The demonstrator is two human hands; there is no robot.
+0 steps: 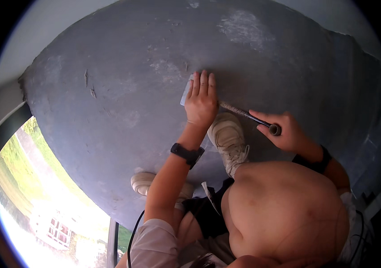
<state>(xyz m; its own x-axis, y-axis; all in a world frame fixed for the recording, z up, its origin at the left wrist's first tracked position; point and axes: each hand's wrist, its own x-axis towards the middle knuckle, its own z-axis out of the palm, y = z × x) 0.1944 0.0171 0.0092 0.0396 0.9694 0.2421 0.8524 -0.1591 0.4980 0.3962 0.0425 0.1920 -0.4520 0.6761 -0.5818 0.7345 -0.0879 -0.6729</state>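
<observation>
My left hand [201, 100] lies flat with its fingers stretched out over a thin pale plate [184, 94] on the grey floor. Most of that plate is hidden under the palm. In my right hand [287, 131] is a dark rod [248, 114] with a hollow round end, its fingers wrapped round the upper part. The rod slants down to the left, its worn lower end reaching the edge of my left hand. Whether rod and plate are joined cannot be seen.
My beige shoe [228, 136] stands close below the rod, and the other shoe [142, 182] is further left. Scraped flakes [86, 78] and whitish patches [244, 30] mark the grey floor [123, 116]. A bright window [43, 187] borders the left side, with pale walls [61, 24] beyond.
</observation>
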